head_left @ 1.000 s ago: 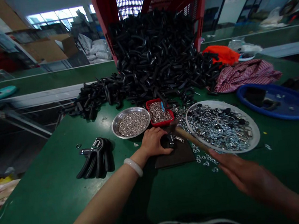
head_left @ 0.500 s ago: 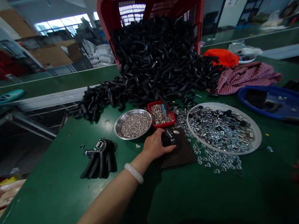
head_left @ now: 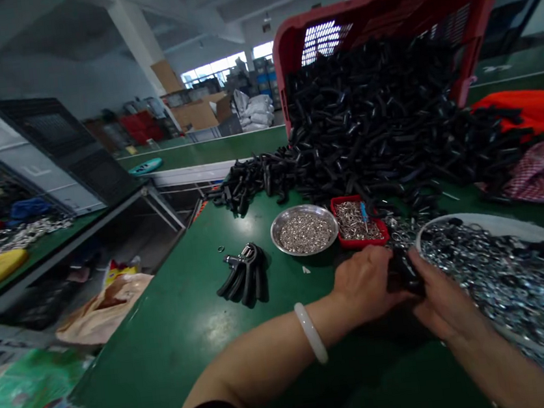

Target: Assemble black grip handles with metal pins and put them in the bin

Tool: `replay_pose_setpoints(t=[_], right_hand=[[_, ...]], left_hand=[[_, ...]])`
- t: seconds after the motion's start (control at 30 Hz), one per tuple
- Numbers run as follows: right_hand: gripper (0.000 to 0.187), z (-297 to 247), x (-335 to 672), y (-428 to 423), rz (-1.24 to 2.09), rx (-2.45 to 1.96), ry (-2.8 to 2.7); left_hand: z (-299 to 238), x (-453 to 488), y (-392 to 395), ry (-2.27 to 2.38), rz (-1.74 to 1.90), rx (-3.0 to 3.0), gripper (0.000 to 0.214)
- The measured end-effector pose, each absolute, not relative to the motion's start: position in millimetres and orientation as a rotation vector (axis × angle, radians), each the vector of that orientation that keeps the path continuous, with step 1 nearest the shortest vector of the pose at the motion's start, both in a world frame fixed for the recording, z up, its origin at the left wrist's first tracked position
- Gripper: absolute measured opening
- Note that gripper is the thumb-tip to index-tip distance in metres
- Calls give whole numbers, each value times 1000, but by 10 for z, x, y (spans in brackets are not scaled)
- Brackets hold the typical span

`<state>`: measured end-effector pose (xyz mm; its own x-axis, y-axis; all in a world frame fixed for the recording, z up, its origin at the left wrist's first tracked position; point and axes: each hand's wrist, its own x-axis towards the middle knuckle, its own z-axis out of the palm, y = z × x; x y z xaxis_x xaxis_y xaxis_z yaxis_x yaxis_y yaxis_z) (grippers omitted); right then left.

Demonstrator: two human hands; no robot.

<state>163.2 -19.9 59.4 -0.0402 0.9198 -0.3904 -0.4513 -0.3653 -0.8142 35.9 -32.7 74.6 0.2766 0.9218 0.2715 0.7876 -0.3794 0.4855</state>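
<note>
Over green workbench [head_left: 172,366], just below red tray [head_left: 361,243]: black plastic handle [head_left: 406,272] gripped between left hand [head_left: 364,283] and right hand [head_left: 442,296], both closed on it; steel-washer platter [head_left: 481,225] sat just right.

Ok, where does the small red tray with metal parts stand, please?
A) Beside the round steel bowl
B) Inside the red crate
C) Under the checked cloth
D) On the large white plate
A: the small red tray stands directly to the right of the round steel bowl.
</note>
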Motion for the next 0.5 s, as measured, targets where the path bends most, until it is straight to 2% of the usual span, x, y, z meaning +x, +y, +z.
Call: replay_pose_setpoints(t=[0.07,0.13,0.17,0.23,0.33,0.5], right_hand=[[20,515,1399,-34,1571,-1149,-479],[19,404,1348,52,1561,-1191,-473],[21,349,1361,62,1571,-1215,-506],[27,262,1404,30,1586,-1245,-623],[31,199,1436,-57,1583,-1251,-805],[34,165,1436,-101,1523,-1357,-933]], left_hand=[[758,147,-203,1559,751,2347,62],[768,-276,42,1663,726,2377,44],[767,-555,195,1877,738,2302,34],[743,-1184,516,2362,622,1996,31],[646,-2072,909,2691,308,1498,54],[418,-2923,1312,2739,318,1309,85]])
